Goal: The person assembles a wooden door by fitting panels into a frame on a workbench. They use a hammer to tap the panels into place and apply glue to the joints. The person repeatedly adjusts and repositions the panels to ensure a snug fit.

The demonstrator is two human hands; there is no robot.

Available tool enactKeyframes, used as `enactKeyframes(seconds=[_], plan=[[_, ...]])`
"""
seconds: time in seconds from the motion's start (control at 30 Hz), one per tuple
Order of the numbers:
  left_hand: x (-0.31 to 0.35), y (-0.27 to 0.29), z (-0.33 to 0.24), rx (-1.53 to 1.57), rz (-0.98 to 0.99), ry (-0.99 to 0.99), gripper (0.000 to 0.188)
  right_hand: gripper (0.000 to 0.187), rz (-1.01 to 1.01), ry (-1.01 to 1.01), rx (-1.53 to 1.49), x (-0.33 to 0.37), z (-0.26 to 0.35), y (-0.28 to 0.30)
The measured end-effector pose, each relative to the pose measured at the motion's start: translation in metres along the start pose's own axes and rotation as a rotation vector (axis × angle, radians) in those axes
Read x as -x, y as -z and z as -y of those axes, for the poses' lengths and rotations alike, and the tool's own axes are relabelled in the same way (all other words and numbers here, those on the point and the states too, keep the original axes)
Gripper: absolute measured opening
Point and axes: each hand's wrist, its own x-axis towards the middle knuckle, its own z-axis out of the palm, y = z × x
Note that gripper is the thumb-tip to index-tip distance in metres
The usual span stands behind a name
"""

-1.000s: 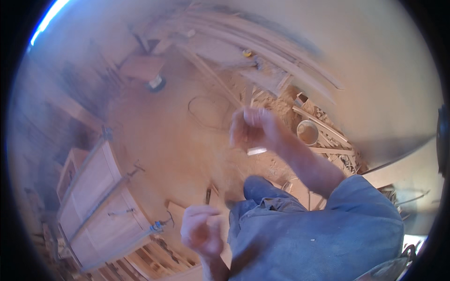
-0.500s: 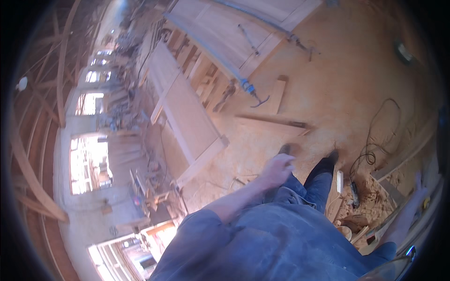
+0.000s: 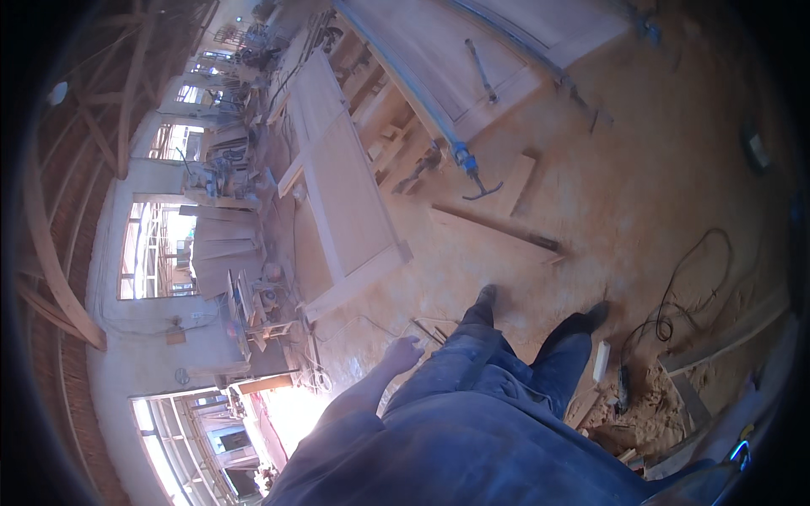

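My left hand [image 3: 403, 354] hangs beside my left thigh, over the floor. Its fingers are loosely bent and a little apart, and I see nothing in them. Close to it in the picture lie thin dark rods [image 3: 429, 331] on the floor. My right hand [image 3: 753, 384] is at the dim right rim, near long wooden boards [image 3: 732, 341]. Blur and shadow hide its fingers, so I cannot tell what it touches.
Ahead lie large wooden panels [image 3: 346, 181] and a panel [image 3: 439, 63] with blue bar clamps [image 3: 462, 156]. Loose boards [image 3: 494, 232] rest on the dusty floor. To the right are a black cable [image 3: 662, 325], a power tool [image 3: 623, 388] and wood shavings [image 3: 650, 417]. Machines [image 3: 253, 312] line the left wall.
My left hand has swung left and down, from in front of my legs to beside my thigh. My feet have moved, and the view has shifted. My right arm sits lower in the picture.
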Motion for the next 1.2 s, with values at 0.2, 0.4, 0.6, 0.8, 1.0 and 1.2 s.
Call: enactKeyframes(seconds=[0.2,0.4,0.6,0.8,1.0,1.2], plan=[[0.007,0.015,-0.023,0.189,0.106,0.017,0.055,0.018,-0.077,0.044,-0.001,0.038,0.001,0.003],[-0.028,0.036,0.049,0.263,-0.141,-0.092,0.044,0.016,-0.359,0.106,-0.183,0.190,-0.057,0.053],[-0.131,0.071,0.224,0.562,-0.559,0.010,0.052,0.015,-0.396,-0.053,-0.483,0.456,-0.146,-0.001],[-0.258,0.137,0.337,0.575,-0.629,0.209,0.062,0.010,0.129,-0.255,-0.376,0.685,-0.148,-0.151],[-0.345,0.139,0.397,1.140,-0.517,0.175,0.062,0.004,0.805,-0.939,-0.736,0.878,-0.204,-0.300],[-0.348,0.187,0.356,0.939,-0.346,0.256,0.066,0.010,0.764,-1.327,-0.578,0.976,-0.227,-0.374]])
